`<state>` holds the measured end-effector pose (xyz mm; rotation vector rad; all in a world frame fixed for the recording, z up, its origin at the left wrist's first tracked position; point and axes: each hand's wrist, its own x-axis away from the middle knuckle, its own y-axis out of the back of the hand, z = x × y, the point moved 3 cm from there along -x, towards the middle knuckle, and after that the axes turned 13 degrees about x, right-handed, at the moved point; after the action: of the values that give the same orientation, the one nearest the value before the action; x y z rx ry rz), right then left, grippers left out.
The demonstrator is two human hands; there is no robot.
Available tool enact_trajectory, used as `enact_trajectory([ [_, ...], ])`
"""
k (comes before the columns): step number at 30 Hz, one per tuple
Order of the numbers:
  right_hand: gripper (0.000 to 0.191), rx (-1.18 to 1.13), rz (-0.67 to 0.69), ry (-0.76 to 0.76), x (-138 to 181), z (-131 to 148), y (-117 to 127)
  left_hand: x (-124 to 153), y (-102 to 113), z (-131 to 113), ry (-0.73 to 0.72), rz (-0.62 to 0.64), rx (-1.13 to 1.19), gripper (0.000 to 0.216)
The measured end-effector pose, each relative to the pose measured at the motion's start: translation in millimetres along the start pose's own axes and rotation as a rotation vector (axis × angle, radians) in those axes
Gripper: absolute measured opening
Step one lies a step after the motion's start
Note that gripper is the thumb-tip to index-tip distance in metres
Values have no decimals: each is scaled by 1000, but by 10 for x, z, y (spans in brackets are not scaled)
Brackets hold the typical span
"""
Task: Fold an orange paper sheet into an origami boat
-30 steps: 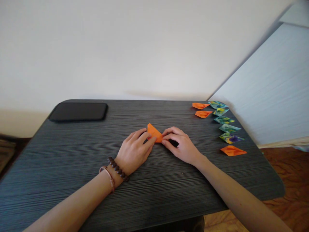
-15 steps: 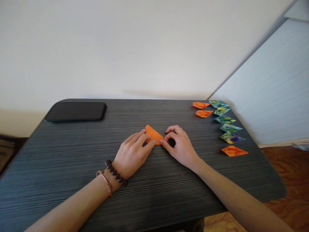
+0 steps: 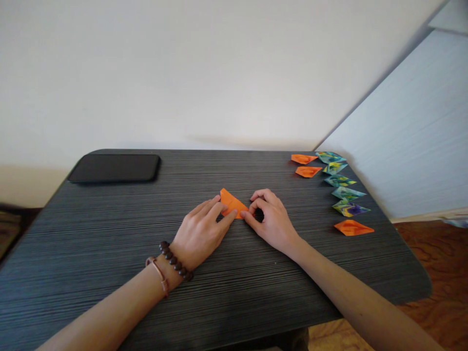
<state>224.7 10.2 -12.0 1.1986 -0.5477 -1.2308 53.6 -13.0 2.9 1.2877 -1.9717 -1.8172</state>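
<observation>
A small piece of folded orange origami paper [image 3: 233, 201] lies on the dark table, roughly a triangle with its tall side at the left. My left hand [image 3: 202, 225] holds it down from the left, thumb and fingertips pressed on its lower part. At its right corner, my right hand [image 3: 272, 219] pinches the paper between thumb and index finger, the other fingers curled. The fingers cover part of the lower edge. A dark beaded bracelet [image 3: 175, 262] and a thin reddish-brown band circle my left wrist.
A black phone [image 3: 115, 168] lies at the back left of the table [image 3: 109, 234]. Several folded paper boats stand along the right side: orange ones [image 3: 354, 227] and blue-green patterned ones [image 3: 349, 194]. Behind the table is a white wall [image 3: 219, 73]; a pale panel [image 3: 409, 126] slants at the right.
Both hands and the orange paper stay practically in place. The view has shifted very slightly.
</observation>
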Motion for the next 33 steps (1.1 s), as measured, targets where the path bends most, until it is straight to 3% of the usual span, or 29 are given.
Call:
enact_trajectory([
  [13, 19, 20, 18, 9, -1, 5, -3, 36, 43, -146, -1, 83, -99, 33],
  [33, 13, 21, 52, 30, -19, 51, 42, 22, 21, -188, 79, 172, -116, 32],
])
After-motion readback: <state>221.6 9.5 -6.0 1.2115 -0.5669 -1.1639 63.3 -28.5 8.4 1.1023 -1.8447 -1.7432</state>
